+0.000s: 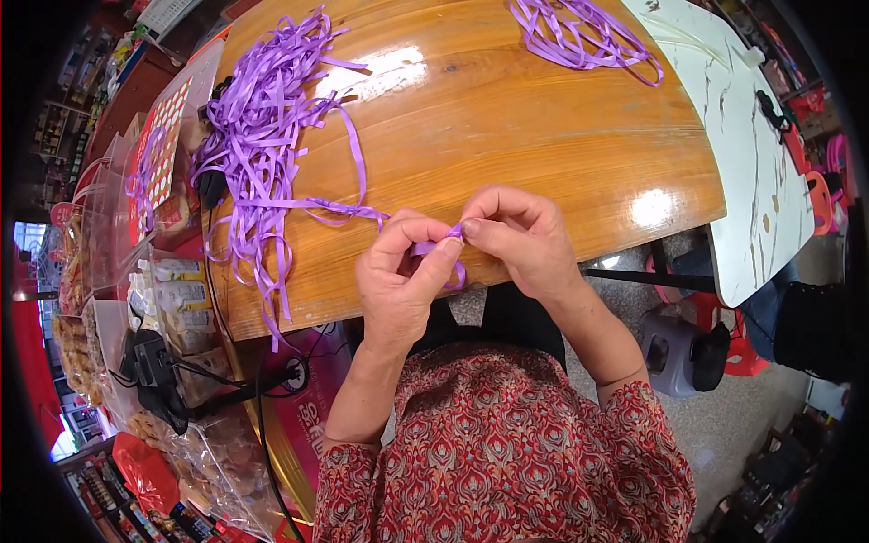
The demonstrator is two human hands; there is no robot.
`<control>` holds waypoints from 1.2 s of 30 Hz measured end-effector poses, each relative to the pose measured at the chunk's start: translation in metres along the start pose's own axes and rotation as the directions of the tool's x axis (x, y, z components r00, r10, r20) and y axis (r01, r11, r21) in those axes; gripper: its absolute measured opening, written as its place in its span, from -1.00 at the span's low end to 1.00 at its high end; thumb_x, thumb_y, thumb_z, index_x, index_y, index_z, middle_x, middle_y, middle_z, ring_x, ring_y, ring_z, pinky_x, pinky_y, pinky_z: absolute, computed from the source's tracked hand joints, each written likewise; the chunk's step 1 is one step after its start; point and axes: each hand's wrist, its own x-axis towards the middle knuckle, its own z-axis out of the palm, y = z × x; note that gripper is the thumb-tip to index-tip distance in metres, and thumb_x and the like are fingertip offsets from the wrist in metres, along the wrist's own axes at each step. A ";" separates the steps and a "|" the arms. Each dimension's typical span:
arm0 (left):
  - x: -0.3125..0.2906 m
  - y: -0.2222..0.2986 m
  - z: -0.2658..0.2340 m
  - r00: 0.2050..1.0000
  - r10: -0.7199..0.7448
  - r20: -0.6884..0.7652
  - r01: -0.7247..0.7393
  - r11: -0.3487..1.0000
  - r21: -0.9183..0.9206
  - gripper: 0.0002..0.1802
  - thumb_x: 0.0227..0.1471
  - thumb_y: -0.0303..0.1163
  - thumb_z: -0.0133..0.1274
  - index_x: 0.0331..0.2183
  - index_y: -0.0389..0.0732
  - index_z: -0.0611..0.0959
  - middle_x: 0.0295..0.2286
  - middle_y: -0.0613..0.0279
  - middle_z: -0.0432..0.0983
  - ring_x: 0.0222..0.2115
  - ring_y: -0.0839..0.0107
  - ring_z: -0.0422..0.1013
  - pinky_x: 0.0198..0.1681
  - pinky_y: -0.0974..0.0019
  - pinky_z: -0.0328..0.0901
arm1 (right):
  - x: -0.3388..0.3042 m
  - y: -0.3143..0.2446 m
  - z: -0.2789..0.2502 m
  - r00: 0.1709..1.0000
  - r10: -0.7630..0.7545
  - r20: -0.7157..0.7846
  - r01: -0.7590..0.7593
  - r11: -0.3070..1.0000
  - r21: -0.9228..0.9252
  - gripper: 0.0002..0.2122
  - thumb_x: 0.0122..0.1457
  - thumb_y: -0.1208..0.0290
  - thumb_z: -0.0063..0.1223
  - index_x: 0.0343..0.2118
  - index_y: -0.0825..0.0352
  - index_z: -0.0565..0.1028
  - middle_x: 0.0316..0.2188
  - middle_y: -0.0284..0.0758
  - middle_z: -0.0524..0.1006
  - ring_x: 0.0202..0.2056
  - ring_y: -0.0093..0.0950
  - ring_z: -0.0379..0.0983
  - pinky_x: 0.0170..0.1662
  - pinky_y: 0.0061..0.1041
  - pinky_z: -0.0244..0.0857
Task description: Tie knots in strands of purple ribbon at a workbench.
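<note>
Both hands meet over the near edge of the wooden table [507, 118], fingertips almost touching. My left hand [403, 271] is closed, pinching a purple ribbon [456, 233] between thumb and fingers. Thumb and forefinger of my right hand [525, 237] are pressed on the same ribbon, just to the right. A short loop of it hangs below the fingertips; whether there is a knot between them is too small to tell. From my left hand the strip runs leftward to a big tangled heap of purple ribbons [262, 127] on the table's left side.
A looser bundle of purple ribbon [588, 41] lies at the far right of the table. Beyond it stands a white marble-patterned table [760, 172]. Packaged goods [181, 294] and black cables [217, 389] crowd the left side. A grey stool [670, 353] stands at the right.
</note>
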 end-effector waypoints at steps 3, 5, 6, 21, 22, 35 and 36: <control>0.001 -0.004 -0.001 0.999 0.033 0.032 -0.028 0.991 -0.129 -0.94 0.00 -0.61 0.10 -0.39 -0.30 0.57 -0.44 0.35 0.36 -0.50 0.63 0.33 -0.49 0.55 0.28 | 0.000 0.005 -0.002 0.996 0.085 0.024 -0.088 0.986 0.140 -0.96 0.09 0.57 0.07 -0.40 0.41 0.49 -0.42 -0.42 0.48 -0.40 -0.69 0.35 -0.27 -0.67 0.23; 0.002 -0.007 -0.002 0.998 -0.001 0.056 0.020 0.944 -0.329 -0.94 0.01 -0.62 0.10 -0.38 -0.31 0.57 -0.43 0.34 0.36 -0.44 0.60 0.33 -0.41 0.53 0.28 | -0.001 0.000 0.001 0.991 0.124 0.042 -0.129 0.979 0.160 -0.95 0.11 0.56 0.06 -0.38 0.41 0.49 -0.41 -0.42 0.48 -0.40 -0.69 0.35 -0.26 -0.67 0.23; 0.001 -0.008 -0.003 0.999 -0.002 0.055 0.020 0.944 -0.329 -0.94 0.01 -0.62 0.10 -0.38 -0.31 0.57 -0.43 0.34 0.36 -0.44 0.60 0.33 -0.41 0.53 0.28 | -0.001 -0.004 0.003 0.985 0.161 0.063 -0.170 0.969 0.179 -0.95 0.12 0.55 0.05 -0.37 0.41 0.49 -0.40 -0.41 0.48 -0.40 -0.70 0.35 -0.25 -0.67 0.24; 0.000 -0.006 -0.003 0.999 -0.031 -0.036 0.015 0.925 -0.379 -0.95 0.02 -0.60 0.10 -0.38 -0.30 0.57 -0.45 0.38 0.37 -0.43 0.63 0.28 -0.34 0.56 0.19 | -0.002 -0.002 0.015 0.863 -0.486 0.139 0.472 0.677 -0.564 -0.83 -0.03 0.69 0.17 -0.33 0.44 0.54 -0.40 -0.26 0.49 -0.38 -0.51 0.40 -0.34 -0.58 0.25; 0.000 -0.005 -0.003 0.999 -0.040 -0.032 0.025 0.921 -0.390 -0.94 0.02 -0.59 0.10 -0.38 -0.30 0.57 -0.45 0.38 0.38 -0.43 0.63 0.29 -0.33 0.56 0.19 | -0.003 -0.005 0.016 0.862 -0.487 0.139 0.473 0.677 -0.564 -0.83 -0.03 0.69 0.17 -0.33 0.44 0.54 -0.40 -0.26 0.49 -0.38 -0.51 0.40 -0.34 -0.58 0.25; 0.003 0.005 -0.003 0.991 -0.114 0.071 0.131 0.935 -0.329 -0.97 0.03 -0.56 0.10 -0.40 -0.30 0.59 -0.48 0.37 0.43 -0.46 0.63 0.33 -0.39 0.56 0.23 | 0.002 -0.009 0.001 0.750 -0.589 0.302 0.607 0.431 -0.667 -0.80 -0.13 0.61 0.28 -0.37 0.32 0.59 -0.46 -0.36 0.47 -0.42 -0.45 0.38 -0.39 -0.54 0.24; 0.003 0.003 -0.004 0.991 -0.115 0.070 0.132 0.935 -0.329 -0.97 0.03 -0.56 0.10 -0.40 -0.30 0.59 -0.48 0.37 0.43 -0.46 0.63 0.33 -0.39 0.56 0.23 | 0.002 -0.009 0.000 0.725 -0.605 0.329 0.626 0.379 -0.682 -0.79 -0.14 0.62 0.28 -0.37 0.31 0.59 -0.46 -0.36 0.47 -0.43 -0.46 0.38 -0.39 -0.53 0.23</control>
